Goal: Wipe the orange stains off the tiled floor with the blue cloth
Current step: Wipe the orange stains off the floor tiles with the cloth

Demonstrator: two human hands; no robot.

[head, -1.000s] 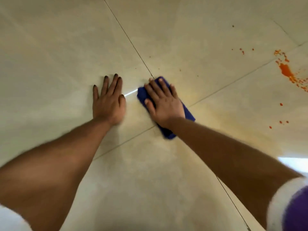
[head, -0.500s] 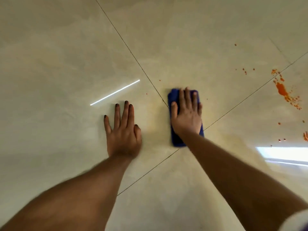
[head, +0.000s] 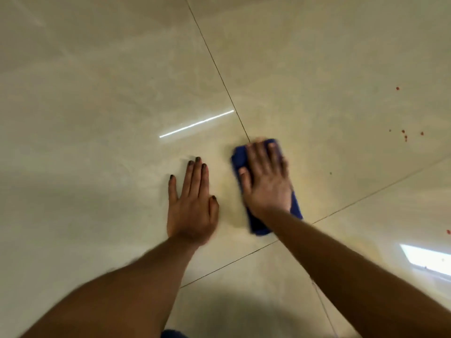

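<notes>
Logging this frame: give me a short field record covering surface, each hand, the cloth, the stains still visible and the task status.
surface: glossy beige tiled floor with dark grout lines
left hand: flat on the bare tile, fingers straight, holds nothing
right hand: flat on the cloth, pressing it down; motion-blurred
blue cloth: folded, lying near the grout crossing
orange stains: small specks far right, apart from the cloth
task status: unfinished; specks remain
</notes>
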